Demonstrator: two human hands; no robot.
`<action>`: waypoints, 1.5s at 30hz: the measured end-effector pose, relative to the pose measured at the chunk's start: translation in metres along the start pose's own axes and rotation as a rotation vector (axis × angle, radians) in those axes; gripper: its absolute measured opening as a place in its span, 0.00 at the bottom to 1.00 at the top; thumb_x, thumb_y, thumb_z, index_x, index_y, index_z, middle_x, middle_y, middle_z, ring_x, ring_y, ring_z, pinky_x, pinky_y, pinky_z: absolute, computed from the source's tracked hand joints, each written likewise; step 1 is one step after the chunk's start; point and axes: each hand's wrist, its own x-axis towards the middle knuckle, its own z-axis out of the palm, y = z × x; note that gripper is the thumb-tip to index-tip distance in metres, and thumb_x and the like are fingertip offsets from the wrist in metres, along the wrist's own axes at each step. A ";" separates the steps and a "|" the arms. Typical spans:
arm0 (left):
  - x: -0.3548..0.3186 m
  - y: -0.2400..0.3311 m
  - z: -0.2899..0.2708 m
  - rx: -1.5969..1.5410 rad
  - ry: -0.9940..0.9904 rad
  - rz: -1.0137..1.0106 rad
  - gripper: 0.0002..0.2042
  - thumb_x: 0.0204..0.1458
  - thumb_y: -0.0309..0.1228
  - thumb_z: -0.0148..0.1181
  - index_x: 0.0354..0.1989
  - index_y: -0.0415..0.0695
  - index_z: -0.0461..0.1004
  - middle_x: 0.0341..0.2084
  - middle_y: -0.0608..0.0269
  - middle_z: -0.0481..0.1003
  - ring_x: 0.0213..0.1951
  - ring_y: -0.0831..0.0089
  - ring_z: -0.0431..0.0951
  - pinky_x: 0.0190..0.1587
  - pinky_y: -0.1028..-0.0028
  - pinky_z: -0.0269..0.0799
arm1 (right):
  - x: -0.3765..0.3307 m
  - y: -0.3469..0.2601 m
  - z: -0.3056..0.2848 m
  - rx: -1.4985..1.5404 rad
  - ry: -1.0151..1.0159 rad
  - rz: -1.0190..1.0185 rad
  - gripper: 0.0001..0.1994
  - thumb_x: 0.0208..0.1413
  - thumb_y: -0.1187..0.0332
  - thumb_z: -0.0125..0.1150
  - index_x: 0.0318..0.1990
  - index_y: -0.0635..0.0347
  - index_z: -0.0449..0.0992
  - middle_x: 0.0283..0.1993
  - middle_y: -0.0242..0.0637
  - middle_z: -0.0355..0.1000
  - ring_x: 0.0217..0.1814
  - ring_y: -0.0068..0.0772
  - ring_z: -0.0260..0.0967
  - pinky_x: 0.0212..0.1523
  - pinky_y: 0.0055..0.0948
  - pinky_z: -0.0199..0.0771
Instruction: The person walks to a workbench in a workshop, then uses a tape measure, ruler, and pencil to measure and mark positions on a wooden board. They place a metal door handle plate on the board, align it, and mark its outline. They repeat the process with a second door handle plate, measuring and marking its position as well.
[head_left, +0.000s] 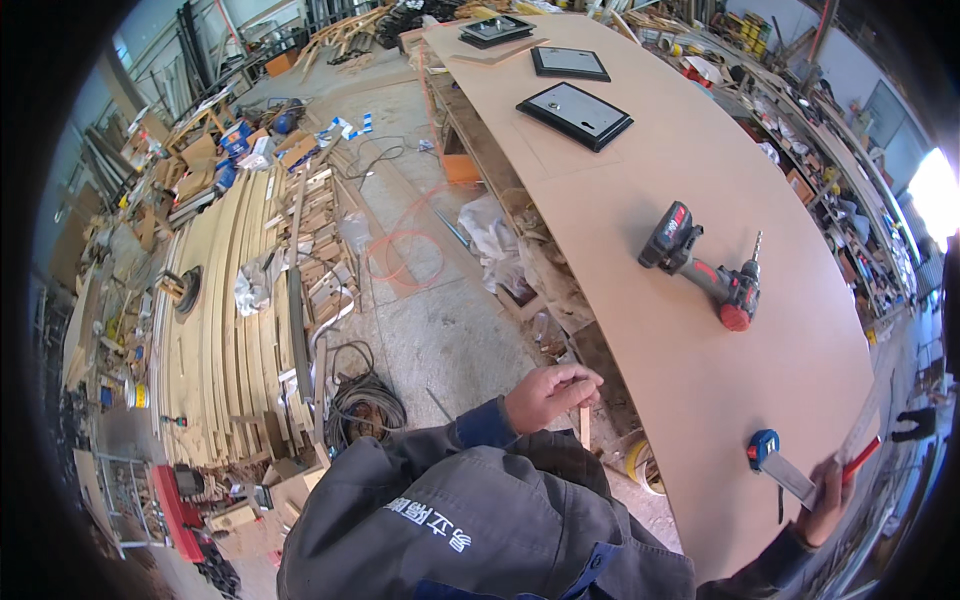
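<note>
My right hand (826,500) is at the near right corner of a large tan board (700,190), its fingers closed round a red pencil or marker (862,458). Against the same hand lies a flat grey metal bar (789,478), perhaps part of a square; a thin pale strip (862,424) runs past the fingers along the board's edge. At the bar's far end sits a blue tape measure (763,446). My left hand (548,398) hangs just left of the board's edge, fingers bent and pressed together, with nothing visible in them.
On the board lie a cordless drill (705,268) with a bit fitted and black-framed grey panels (575,113) toward the far end. Left of the floor aisle, long wooden strips (225,330) are stacked. A coiled cable (366,405) and an orange hose (405,258) lie on the floor.
</note>
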 end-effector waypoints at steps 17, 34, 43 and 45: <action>0.080 0.133 -0.172 -0.045 0.471 0.343 0.28 0.63 0.25 0.59 0.70 0.34 0.57 0.37 0.66 0.75 0.27 0.82 0.73 0.28 0.79 0.71 | 0.005 0.024 0.496 -0.573 -1.152 -0.428 0.11 0.60 0.66 0.61 0.42 0.66 0.73 0.31 0.57 0.75 0.35 0.67 0.73 0.37 0.55 0.73; 0.091 0.117 -0.308 0.478 0.513 -0.075 0.19 0.71 0.40 0.50 0.53 0.35 0.77 0.34 0.65 0.81 0.28 0.83 0.73 0.32 0.79 0.73 | 0.189 0.090 0.393 -0.242 -0.501 0.067 0.14 0.70 0.67 0.51 0.54 0.70 0.73 0.32 0.34 0.75 0.29 0.21 0.72 0.30 0.22 0.71; 0.174 0.159 -0.361 0.558 0.422 -0.195 0.15 0.69 0.39 0.52 0.38 0.36 0.74 0.29 0.64 0.79 0.22 0.82 0.74 0.24 0.77 0.71 | 0.239 0.101 0.394 -0.073 -0.452 0.236 0.21 0.71 0.59 0.53 0.58 0.72 0.69 0.37 0.40 0.76 0.27 0.24 0.71 0.25 0.24 0.71; 0.198 0.177 -0.373 0.582 0.354 -0.219 0.16 0.68 0.39 0.53 0.40 0.35 0.75 0.26 0.65 0.75 0.21 0.81 0.74 0.22 0.77 0.71 | 0.237 0.096 0.426 -0.048 -0.545 0.232 0.20 0.71 0.62 0.53 0.57 0.73 0.70 0.37 0.41 0.77 0.29 0.25 0.73 0.28 0.24 0.74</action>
